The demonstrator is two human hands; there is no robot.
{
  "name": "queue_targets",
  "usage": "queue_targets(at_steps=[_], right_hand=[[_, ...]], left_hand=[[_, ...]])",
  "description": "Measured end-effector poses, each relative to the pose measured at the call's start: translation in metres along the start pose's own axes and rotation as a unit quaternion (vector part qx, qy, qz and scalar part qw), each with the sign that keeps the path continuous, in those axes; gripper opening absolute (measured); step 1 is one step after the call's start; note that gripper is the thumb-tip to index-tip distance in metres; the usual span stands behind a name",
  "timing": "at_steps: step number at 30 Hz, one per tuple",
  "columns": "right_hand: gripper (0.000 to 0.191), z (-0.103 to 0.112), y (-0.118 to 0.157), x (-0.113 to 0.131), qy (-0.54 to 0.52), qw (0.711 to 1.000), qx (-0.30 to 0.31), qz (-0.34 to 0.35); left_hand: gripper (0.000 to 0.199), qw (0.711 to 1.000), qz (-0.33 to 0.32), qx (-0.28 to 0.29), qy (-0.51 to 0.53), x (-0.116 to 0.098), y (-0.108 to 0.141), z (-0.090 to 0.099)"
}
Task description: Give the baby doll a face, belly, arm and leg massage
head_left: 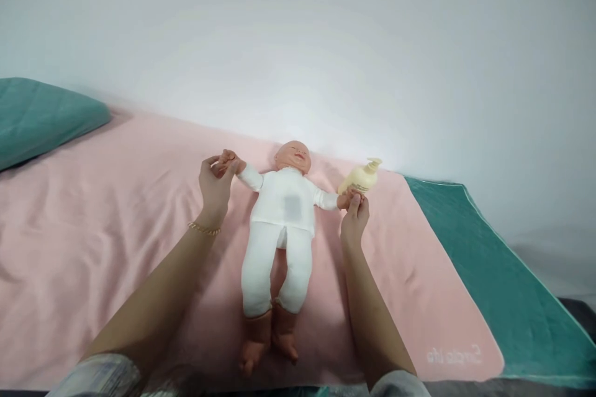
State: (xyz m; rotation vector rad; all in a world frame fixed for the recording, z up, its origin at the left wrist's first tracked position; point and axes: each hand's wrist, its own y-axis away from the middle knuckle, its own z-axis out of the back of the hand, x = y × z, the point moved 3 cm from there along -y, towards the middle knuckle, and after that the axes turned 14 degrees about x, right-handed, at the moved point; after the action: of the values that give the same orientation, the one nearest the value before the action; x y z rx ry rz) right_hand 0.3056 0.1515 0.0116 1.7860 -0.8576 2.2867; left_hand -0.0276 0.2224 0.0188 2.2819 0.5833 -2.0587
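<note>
A baby doll [283, 205] with a white cloth body lies on its back on a pink blanket [153, 298], its head toward the wall and its feet toward me. My left hand [216, 183] is closed around the doll's hand on the left side, and that arm is stretched out sideways. On the other side my right hand [355, 218] pinches the doll's other hand. Just behind my right hand lies a pale yellow pump bottle [361, 178], tilted on its side, partly hidden by the doll's hand.
A green pillow [46, 115] rests at the far left. Green cloth [503, 285] shows beyond the blanket's right edge. A plain white wall [298, 43] rises right behind the bed.
</note>
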Motion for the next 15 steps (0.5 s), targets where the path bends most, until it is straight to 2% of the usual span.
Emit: queue_targets(at_steps=[4,8,12,15], right_hand=[[0.046,-0.018,-0.027,-0.011,-0.059,0.997,0.021,0.036],[0.051,-0.032,-0.055,-0.022,-0.111,0.992,0.058,0.022],[0.057,-0.045,-0.088,-0.034,-0.111,0.984,0.132,-0.047],[0.057,-0.055,-0.107,-0.039,-0.077,0.984,0.157,-0.045]], left_hand=[[0.036,0.999,0.024,0.019,0.031,0.016,-0.023,-0.025],[0.035,0.996,0.063,0.057,0.040,0.032,-0.042,-0.044],[0.038,0.987,0.124,0.103,-0.018,0.050,-0.058,-0.052],[0.036,0.980,0.134,0.133,-0.058,0.057,-0.063,-0.052]])
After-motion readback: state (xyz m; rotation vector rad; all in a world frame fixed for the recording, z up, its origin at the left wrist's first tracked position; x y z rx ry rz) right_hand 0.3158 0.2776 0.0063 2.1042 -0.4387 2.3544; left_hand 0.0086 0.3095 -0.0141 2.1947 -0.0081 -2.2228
